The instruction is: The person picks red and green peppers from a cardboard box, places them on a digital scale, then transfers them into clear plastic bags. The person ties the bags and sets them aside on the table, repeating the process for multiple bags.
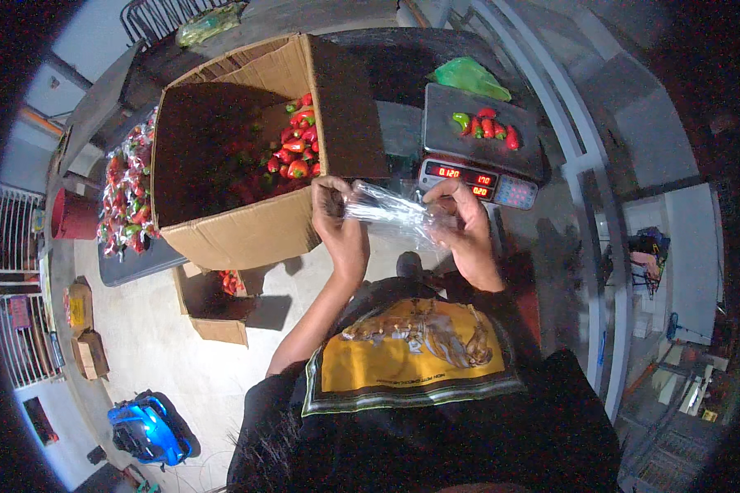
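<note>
A clear plastic bag (393, 212) is stretched between my two hands in front of my chest. My left hand (343, 230) pinches its left end beside the corner of a large cardboard box (242, 228). Its right end is gripped by my right hand (471, 238), just below the digital scale (514, 195). On the scale's flat plate lie several small red peppers (487, 129) and a green one (461, 122). More red peppers (298, 148) are heaped in the right part of the box; its left inside is in deep shadow.
Filled clear bags of peppers (133, 193) are piled left of the box. Behind the scale lies a green plastic bag (470, 77). A smaller cardboard box (219, 329) with some peppers stands lower down. A blue object (150, 429) and a red bucket (72, 215) are farther left.
</note>
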Action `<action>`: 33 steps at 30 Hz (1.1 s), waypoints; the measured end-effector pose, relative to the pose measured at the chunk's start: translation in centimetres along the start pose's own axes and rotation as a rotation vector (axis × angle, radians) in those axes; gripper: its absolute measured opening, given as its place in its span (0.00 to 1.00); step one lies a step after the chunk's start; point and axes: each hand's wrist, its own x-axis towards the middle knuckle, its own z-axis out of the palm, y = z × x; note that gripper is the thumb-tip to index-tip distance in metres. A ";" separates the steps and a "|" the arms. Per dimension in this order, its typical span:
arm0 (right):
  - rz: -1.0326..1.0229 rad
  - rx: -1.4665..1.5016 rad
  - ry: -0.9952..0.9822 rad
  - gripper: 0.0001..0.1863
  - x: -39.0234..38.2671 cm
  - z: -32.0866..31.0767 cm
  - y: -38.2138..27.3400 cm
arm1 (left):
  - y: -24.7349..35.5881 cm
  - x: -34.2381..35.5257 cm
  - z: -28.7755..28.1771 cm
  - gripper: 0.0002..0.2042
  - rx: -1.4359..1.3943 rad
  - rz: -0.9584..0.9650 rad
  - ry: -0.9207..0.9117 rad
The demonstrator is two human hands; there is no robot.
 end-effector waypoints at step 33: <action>-0.316 -0.293 0.417 0.13 3.5 0.2 1.8 | -0.1 0.1 1.9 0.32 0.690 0.478 -0.098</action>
